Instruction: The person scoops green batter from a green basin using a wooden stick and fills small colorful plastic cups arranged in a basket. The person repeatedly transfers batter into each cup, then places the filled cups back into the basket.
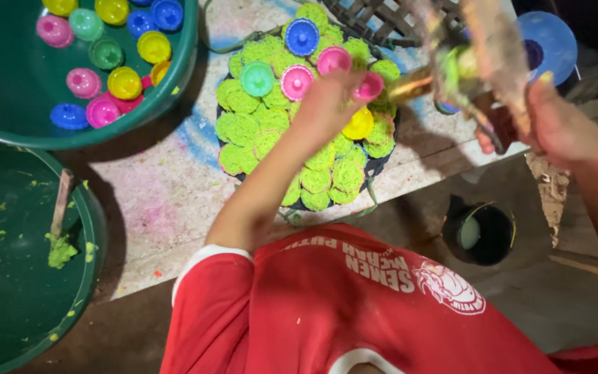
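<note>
My left hand [327, 104] reaches over a dark round tray [380, 166] and pinches a small pink cup-shaped mould [369, 86] at its fingertips. The tray is heaped with green stringy dough nests [316, 179]. On top of them sit more moulds: a blue one [302, 36], a teal one [257, 77], pink ones [296, 82] and a yellow one [359, 125]. My right hand [555, 125] grips a motion-blurred press-like tool [475, 59] smeared with green dough, held above the tray's right edge.
A green basin [8, 90] at upper left holds several coloured moulds. A second green basin [88, 228] at lower left holds a lump of green dough [60, 251] and a wooden stick. A blue lid [551, 38], a lattice rack [375, 17] and a dark bucket [479, 234] lie around.
</note>
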